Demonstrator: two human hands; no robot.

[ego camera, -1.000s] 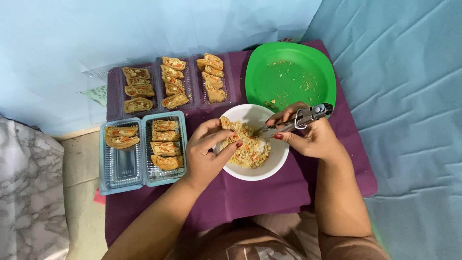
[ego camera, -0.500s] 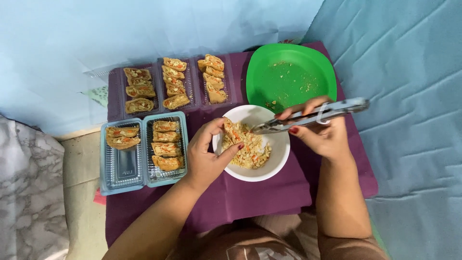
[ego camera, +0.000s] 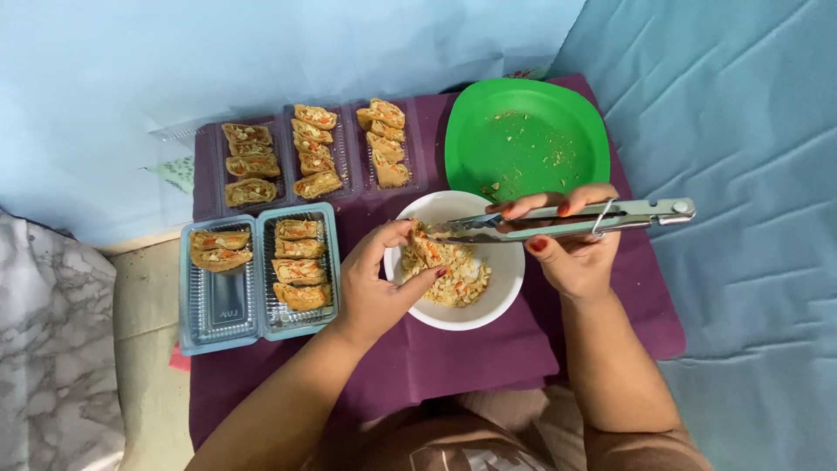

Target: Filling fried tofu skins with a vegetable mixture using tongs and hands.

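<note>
On the purple cloth covering the low bench, furthest left, sits a pale blue two-compartment plastic tray (ego camera: 258,327): its left well holds two golden filled roll pieces, its right well four. Behind it stands a row of three clear plastic trays (ego camera: 316,153), with three, four and four of the same pieces, so seventeen boxed in all.

Next comes the left hand (ego camera: 375,283), its fingers curled partly closed around one more golden rolled piece (ego camera: 427,253) at the near-left rim of the round white bowl (ego camera: 506,292). That piece looks light, soft and crumbly, with loose filling at the cut ends; I'd say it wants holding gently by its browned sides, not squeezed at the ends. The bowl holds a heap of pale chopped filling flecked with orange.

Over the bowl lie the silver metal tongs (ego camera: 567,222), one pair, tips close together and touching the roll; whether they pinch it I cannot tell. The right hand (ego camera: 575,257) has its fingers wrapped closed around the handle. Tongs are stiff and slick, so a hard nip could crush the roll.

Behind, one square green plastic plate (ego camera: 571,113) carries only scattered crumbs.
</note>
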